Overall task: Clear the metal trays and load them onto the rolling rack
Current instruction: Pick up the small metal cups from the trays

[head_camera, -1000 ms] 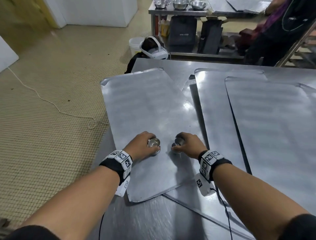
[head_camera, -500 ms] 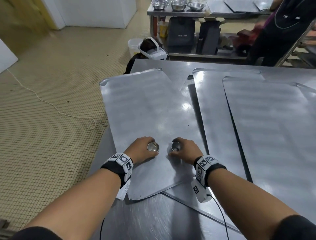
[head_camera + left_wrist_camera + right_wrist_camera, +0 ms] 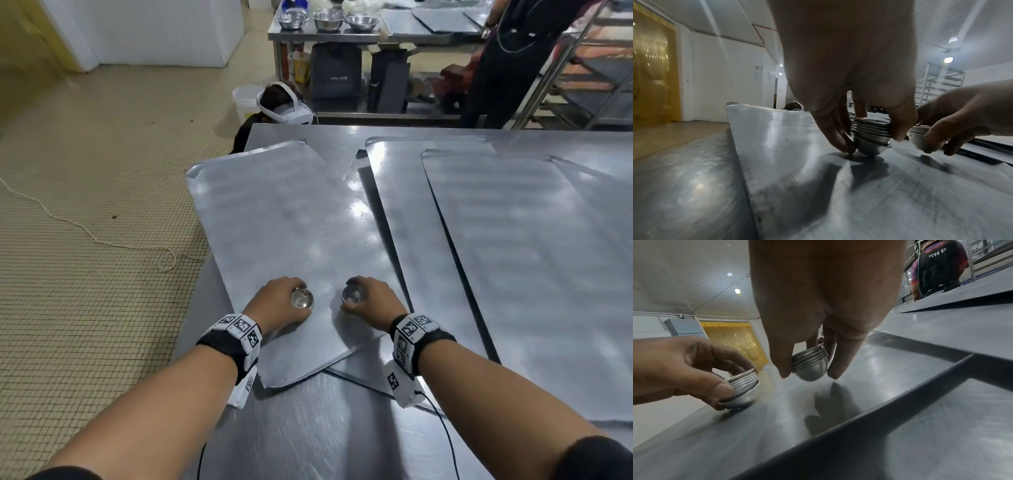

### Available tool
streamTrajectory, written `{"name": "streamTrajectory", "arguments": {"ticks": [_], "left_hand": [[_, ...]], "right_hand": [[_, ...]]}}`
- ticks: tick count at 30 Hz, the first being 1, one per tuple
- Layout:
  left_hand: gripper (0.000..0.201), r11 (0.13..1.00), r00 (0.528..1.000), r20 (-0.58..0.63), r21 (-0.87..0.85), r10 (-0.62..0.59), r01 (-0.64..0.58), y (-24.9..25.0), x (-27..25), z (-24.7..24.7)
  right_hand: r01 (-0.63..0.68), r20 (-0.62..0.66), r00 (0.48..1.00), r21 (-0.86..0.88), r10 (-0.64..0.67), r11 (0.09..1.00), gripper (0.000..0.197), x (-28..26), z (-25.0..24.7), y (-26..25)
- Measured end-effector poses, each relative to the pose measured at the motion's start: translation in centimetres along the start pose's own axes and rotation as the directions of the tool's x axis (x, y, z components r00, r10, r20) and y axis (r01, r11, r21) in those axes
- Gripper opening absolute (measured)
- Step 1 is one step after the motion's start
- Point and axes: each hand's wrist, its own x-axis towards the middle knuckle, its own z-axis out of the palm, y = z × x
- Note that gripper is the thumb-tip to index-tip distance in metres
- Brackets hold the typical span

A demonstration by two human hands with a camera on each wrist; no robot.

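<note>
- Left hand (image 3: 279, 301) reaches forward, palm down, fingers and thumb curled round a stack of small nested metal cups (image 3: 302, 298) — the left stack; its bottom touches the near tray (image 3: 274, 219).
- In the left wrist view the fingertips (image 3: 842, 146) touch the tray surface beside that stack.
- Right hand (image 3: 371, 301) mirrors it, thumb and fingers clamped on a 2nd stack of nested cups (image 3: 354, 294); in the right wrist view this right stack (image 3: 810, 365) hangs just above the tray, shadow under it.
- The 2 stacks sit near each other, not touching, at the near end of the tray.
- Near tray lies angled on the steel table (image 3: 308, 428), its near corner overlapping another tray; 2 more flat trays (image 3: 531, 257) lie to the right, overlapping.
- Cup contents — cannot tell; top cups look shiny.
- Rolling rack (image 3: 937, 84) stands in the background.
- 3 steel bowls (image 3: 327, 19) on a far table; another person (image 3: 507, 61) stands there.
</note>
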Motion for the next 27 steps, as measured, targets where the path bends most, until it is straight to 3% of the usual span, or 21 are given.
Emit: {"name": "streamTrajectory", "arguments": {"ticks": [15,27], "left_hand": [[0.051,0.991,0.999,0.01,-0.125,0.037,-0.036,5.2,0.0,2.8],[0.05,0.985,0.991,0.015,-0.114,0.134,-0.132,16.0,-0.6,9.4]], "right_hand": [[-0.032,-0.059,0.998,0.094,0.038,0.995,0.06,-4.6,-3.2,4.1],[-0.026,-0.11,0.993,0.171,0.045,0.985,0.06,-12.0,-9.2,13.5]]}}
